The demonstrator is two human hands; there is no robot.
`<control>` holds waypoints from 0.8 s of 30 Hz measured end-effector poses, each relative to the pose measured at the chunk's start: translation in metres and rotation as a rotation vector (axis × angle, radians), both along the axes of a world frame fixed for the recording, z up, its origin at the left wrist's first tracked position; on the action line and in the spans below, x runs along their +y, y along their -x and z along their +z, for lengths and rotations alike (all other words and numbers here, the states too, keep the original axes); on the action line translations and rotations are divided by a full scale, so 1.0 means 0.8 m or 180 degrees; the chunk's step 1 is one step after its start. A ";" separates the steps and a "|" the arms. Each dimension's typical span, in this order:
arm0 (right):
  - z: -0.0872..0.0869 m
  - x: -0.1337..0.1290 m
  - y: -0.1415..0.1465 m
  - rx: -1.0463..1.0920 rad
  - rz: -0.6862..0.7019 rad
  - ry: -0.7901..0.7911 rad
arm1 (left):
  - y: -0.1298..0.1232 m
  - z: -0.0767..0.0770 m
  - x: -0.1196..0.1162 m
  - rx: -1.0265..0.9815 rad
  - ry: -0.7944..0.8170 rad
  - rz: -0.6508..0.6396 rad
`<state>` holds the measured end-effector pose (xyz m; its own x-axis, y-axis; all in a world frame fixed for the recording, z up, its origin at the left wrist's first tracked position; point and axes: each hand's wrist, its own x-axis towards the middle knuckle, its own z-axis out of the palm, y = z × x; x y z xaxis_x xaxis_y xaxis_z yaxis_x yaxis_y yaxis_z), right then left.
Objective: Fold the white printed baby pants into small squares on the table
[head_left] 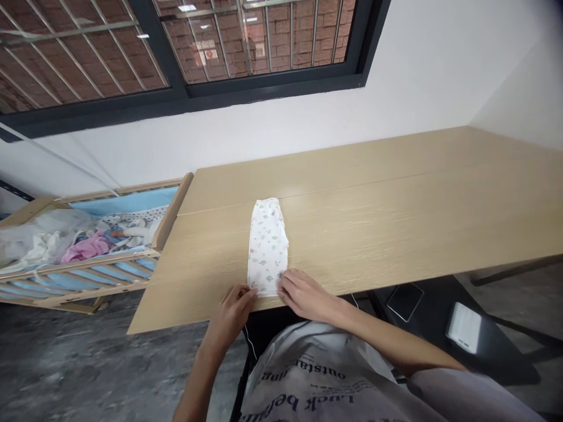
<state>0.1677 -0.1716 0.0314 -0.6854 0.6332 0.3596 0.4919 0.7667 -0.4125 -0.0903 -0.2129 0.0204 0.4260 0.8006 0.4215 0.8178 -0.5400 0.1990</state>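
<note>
A pair of small white baby pants (267,246) with a scattered print lies flat on the wooden table (373,223), folded lengthwise into a narrow strip. Its near end reaches the table's front edge. My left hand (235,305) is closed, thumb and fingers pinching the near left corner of the cloth. At the near right corner, my right hand (301,293) is also closed on the fabric, its fingertips partly hidden by the hand itself.
Left of the table stands a wooden crib (169,217) with blue lining, holding a pink cloth (90,246) and other fabrics. A black chair (497,357) at the lower right bears a white device (465,328) and a dark phone-like slab (405,302). A barred window (264,41) is behind.
</note>
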 end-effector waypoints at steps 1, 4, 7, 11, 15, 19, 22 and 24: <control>0.004 0.004 0.000 0.0013 0.0030 -0.0003 | -0.005 0.002 -0.003 0.0070 -0.0102 0.0047; 0.019 0.027 0.002 0.0202 0.0096 0.0014 | -0.031 0.003 -0.015 0.0143 -0.0373 0.0162; 0.032 0.054 0.011 0.0238 0.0339 -0.0024 | -0.065 -0.008 -0.031 0.0131 -0.0406 0.0273; 0.024 0.073 0.033 -0.0176 0.1104 -0.0119 | -0.096 -0.032 -0.052 0.0273 -0.0368 0.0679; -0.011 0.084 0.049 -0.0544 0.1686 -0.0003 | -0.105 -0.044 -0.063 0.0231 -0.0409 0.0934; -0.036 0.111 0.051 -0.0529 0.1541 0.0224 | -0.106 -0.038 -0.064 0.0226 -0.0334 0.0973; -0.036 0.145 0.050 -0.0693 0.1315 0.0283 | -0.108 -0.032 -0.063 0.0240 -0.0215 0.0977; -0.032 0.175 0.052 -0.0836 0.1177 0.0319 | -0.109 -0.031 -0.063 0.0263 -0.0200 0.1004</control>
